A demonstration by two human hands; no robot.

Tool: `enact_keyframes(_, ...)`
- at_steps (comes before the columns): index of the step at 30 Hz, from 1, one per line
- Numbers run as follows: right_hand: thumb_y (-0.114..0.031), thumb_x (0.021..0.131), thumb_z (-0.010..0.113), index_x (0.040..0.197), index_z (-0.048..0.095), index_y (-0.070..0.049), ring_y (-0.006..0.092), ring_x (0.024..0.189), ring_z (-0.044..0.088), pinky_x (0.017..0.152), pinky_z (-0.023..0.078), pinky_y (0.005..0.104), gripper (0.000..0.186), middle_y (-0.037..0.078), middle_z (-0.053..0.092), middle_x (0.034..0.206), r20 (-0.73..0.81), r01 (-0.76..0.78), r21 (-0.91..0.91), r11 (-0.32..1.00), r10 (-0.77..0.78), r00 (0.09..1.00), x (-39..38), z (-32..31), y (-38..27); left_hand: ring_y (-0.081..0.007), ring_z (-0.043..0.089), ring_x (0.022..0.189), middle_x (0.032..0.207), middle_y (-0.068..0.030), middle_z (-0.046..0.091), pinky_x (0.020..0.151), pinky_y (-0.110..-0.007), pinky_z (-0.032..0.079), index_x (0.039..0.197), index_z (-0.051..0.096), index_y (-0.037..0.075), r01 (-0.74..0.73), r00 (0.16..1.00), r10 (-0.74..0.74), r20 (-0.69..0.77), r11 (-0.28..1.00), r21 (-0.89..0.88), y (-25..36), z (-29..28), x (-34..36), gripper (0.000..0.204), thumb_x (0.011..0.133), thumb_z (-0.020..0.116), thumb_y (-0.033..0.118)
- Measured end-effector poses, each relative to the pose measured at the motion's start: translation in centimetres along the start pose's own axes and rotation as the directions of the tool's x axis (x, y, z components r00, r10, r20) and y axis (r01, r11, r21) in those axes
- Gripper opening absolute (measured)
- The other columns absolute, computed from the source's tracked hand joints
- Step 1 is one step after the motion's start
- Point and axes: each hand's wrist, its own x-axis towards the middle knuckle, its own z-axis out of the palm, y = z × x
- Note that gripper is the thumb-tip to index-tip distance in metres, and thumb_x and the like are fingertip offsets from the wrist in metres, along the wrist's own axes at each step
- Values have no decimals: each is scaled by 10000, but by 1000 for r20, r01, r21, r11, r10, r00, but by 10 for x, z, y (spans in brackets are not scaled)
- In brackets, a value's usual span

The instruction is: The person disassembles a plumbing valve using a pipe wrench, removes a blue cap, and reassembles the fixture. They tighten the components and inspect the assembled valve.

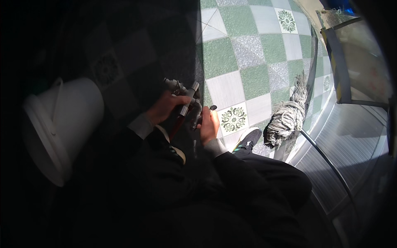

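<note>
My left hand (162, 106) is closed around a hammer-like tool with a bright metal cylinder (194, 87) and a dark red handle (178, 125) slanting down toward my feet. Its thumb lies across the metal part. Close beside it, my right hand (209, 126) is closed on a grey metal fitting (196, 113) with several joints, perhaps a tap. A small black knob (213, 107) sticks out above my right fingers. Another end of grey metal (174, 84) shows beyond my left hand. Deep shadow hides how these pieces join.
A white bucket (78, 120) lies tipped on its side at the left, in shade. A string mop (285, 122) rests at the right, its dark pole (331, 163) running toward the lower right. My shoe (248, 139) stands on green and white tiles (256, 80). A framed panel (359, 62) borders the right.
</note>
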Motion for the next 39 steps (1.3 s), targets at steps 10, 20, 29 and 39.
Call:
enact_keyframes(10, -228, 935, 623, 1343, 488, 46, 235, 1212, 566, 1054, 457, 396, 509, 153, 591, 1264, 847, 328, 0, 945, -175, 503, 50, -34, -145, -148, 647, 815, 943, -45, 656, 734, -318, 535, 1005, 642, 31, -462, 861, 483, -158, 873, 154, 83, -4, -49, 230, 813, 762, 70)
enact_keyframes(20, -387, 1016, 542, 1344, 607, -63, 237, 1174, 615, 995, 475, 346, 465, 131, 659, 1257, 975, 930, -119, 347, -136, 176, -29, -49, -317, -173, 651, 1017, 1098, -51, 631, 828, -313, 574, 1153, 606, 74, -672, 730, 660, 178, 646, 361, 178, 41, -99, 385, 826, 805, 116)
enact_keyframes(29, -277, 1021, 554, 1235, 616, -33, 205, 973, 673, 834, 520, 319, 330, 92, 717, 1031, 944, 901, 98, 423, -326, 51, -39, -72, -329, -96, 654, 776, 839, -21, 674, 624, -240, 492, 975, 676, 52, -641, 691, 720, 56, 576, 507, 210, 114, -115, 197, 817, 791, 71)
enact_keyframes(39, -249, 944, 572, 930, 637, 25, 314, 970, 615, 874, 488, 442, 282, 161, 643, 928, 854, 972, 224, 75, -495, -158, -24, -111, -335, -141, 638, 735, 837, -40, 643, 703, -294, 535, 946, 645, 70, -539, 796, 598, -90, 769, 342, 199, 174, -96, 183, 800, 753, 55)
